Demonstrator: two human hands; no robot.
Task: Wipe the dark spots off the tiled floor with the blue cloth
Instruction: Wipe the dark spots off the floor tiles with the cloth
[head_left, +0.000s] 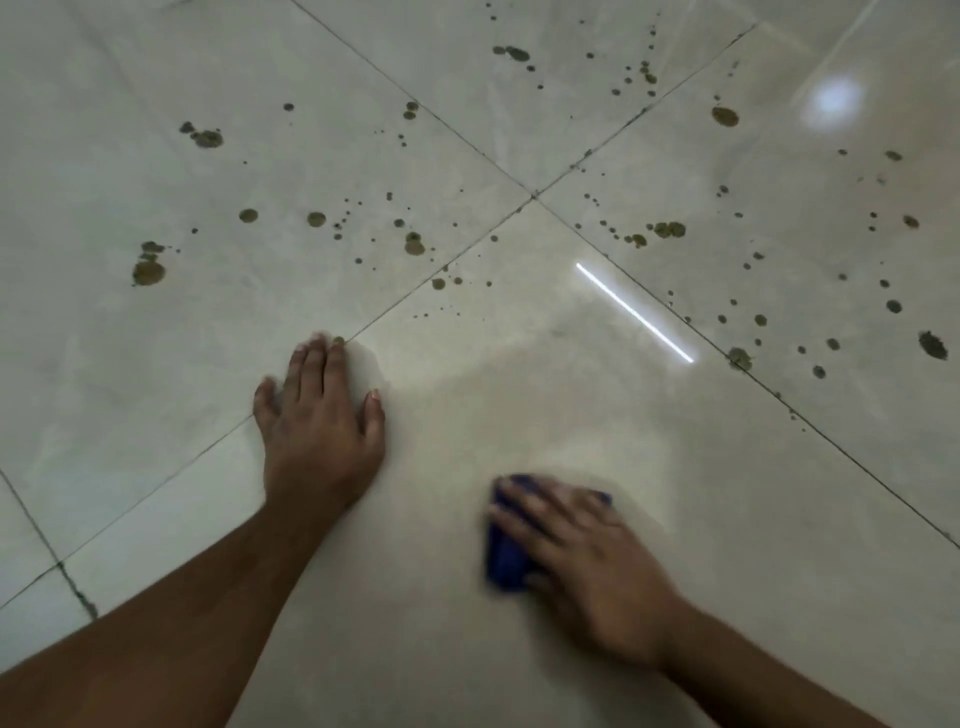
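My right hand (587, 561) presses flat on a folded blue cloth (506, 558) on the near tile of the glossy tiled floor (467, 405); both are motion-blurred. The cloth shows at the hand's left side and beyond the fingertips. My left hand (319, 421) lies flat on the floor with fingers spread, across a grout line, holding nothing. Several dark brown spots (148, 271) dot the tiles beyond both hands, such as those at the far left, centre (414, 244) and right (932, 344). The tile around the cloth shows no spots.
Dark grout lines cross at the middle (534, 196). A bright strip of reflected light (634, 312) and a round glare (834, 101) lie on the right tiles. A grimy grout stretch (78, 592) sits at the lower left.
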